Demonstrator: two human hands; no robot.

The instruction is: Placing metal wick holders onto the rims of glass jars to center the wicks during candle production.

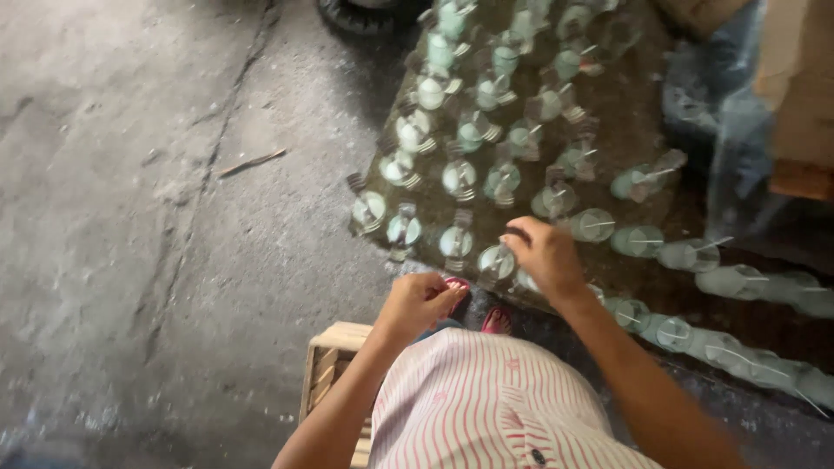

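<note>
At the bottom centre of the frame is the person's red-and-white striped shirt point(486, 408), with a pale wooden crate point(334, 365) just to its left. Both forearms reach up from there. The left hand point(417, 302), at centre, is curled loosely closed just below the rows of glasses; whether it holds anything cannot be told. Just beside it are the red sandals point(495, 320) on the person's feet. The right hand point(543, 256), slightly higher and to the right, has its fingers bent down onto a small clear glass cup point(497, 260) in the nearest row, pinching at its rim. Beyond, more glass cups point(473, 130) with thin wicks stand in rows on a dark mat point(625, 113), running to the top centre. Others lie in a line toward the lower right. Grey concrete floor point(130, 217) fills the left half, with a stick point(252, 161) lying on it.
</note>
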